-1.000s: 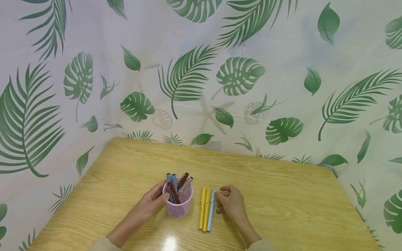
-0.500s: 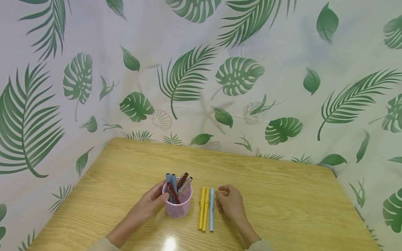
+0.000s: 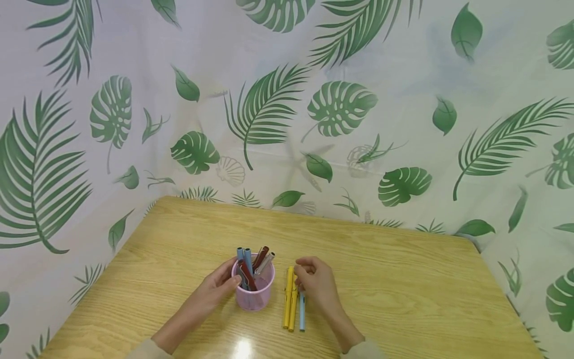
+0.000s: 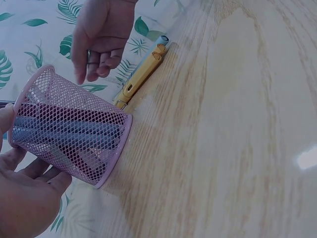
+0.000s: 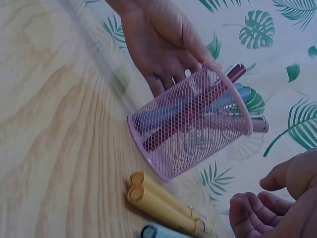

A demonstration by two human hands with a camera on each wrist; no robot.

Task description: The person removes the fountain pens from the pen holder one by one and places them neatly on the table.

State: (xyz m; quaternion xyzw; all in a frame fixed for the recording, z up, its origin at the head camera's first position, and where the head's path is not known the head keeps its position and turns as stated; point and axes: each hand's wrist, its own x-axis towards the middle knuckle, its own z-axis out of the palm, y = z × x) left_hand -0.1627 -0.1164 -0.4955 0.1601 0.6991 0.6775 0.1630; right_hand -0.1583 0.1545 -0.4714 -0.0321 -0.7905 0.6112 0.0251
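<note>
Fingers curled, your left hand (image 3: pixel 213 291) grips the pink mesh pen cup (image 3: pixel 253 301); your right hand (image 3: pixel 320 285), relaxed and empty, hovers over the light blue pen (image 3: pixel 302 316), lower centre of the head view. Likely light, stiff, smooth: pinch it mid-barrel.

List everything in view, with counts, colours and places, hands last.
Mesh cup: one, pink, upright on the table
Blue pens: at least two, inside the cup
Dark red pens: at least two, inside the cup
Greyish pen: at least one, inside the cup
Yellow pens: two, lying right of the cup
Light-blue pen: one, lying right of the yellow pair
Table: one, yellow-brown wood grain, under everything
Backdrop: white, green leaf print, behind the table
Sleeves: two, pale, bottom edge
Left hand: one, holding the cup's side
Right hand: one, hiding the light-blue pen's upper part
</note>
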